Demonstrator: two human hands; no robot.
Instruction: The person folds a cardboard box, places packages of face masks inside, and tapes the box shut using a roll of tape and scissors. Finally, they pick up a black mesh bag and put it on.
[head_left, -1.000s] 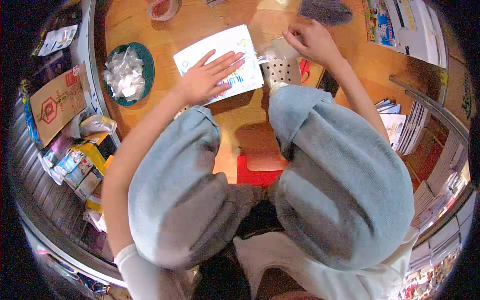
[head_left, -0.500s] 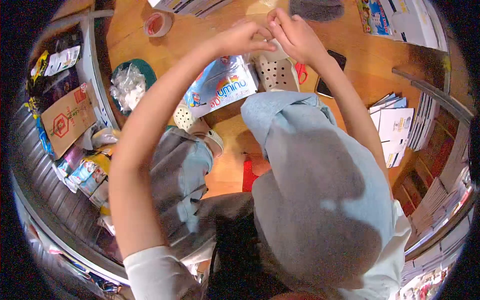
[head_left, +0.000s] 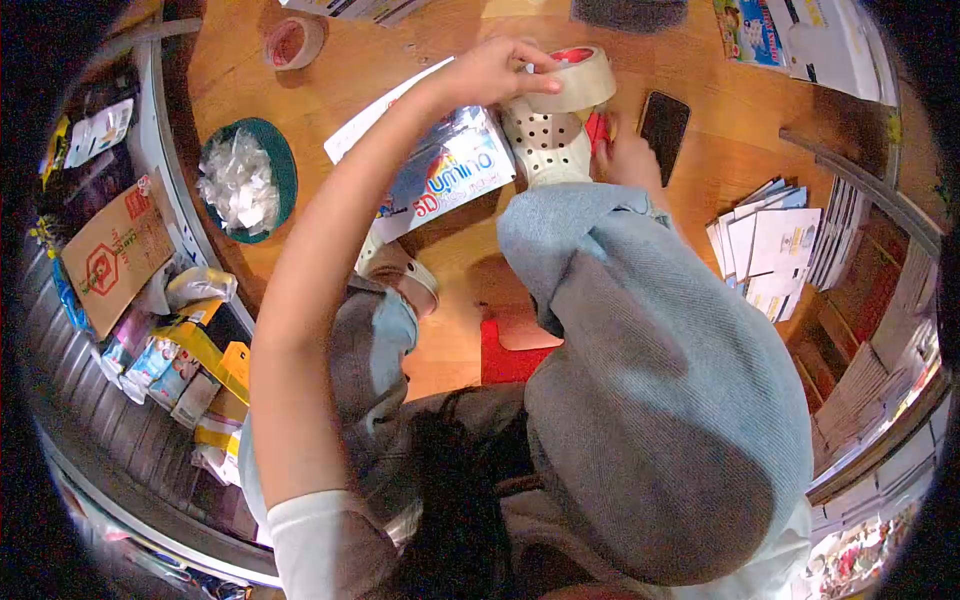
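Observation:
My left hand [head_left: 500, 75] grips the edge of a roll of clear packing tape [head_left: 585, 85], holding it above the white clog [head_left: 545, 140] on my foot. Lower and to the right, my right hand [head_left: 632, 158] is closed at the red-handled scissors [head_left: 597, 132]; the tape and shoe hide part of them, and my raised knee covers part of that forearm. A blue and white printed package [head_left: 455, 165] lies on the floor to the left of the clog, partly under my left forearm.
A phone [head_left: 663, 135] lies right of my right hand. Another tape roll [head_left: 294, 44] and a green dish of crumpled clear plastic [head_left: 240, 185] are on the left. Stacked white cartons [head_left: 775, 245] stand right. A shelf with packages [head_left: 120, 250] runs along the left.
My hands, close together before, are now apart. The left now shows the tape roll in its grip, and the right has come down to the scissors. The printed package shows more of its white side.

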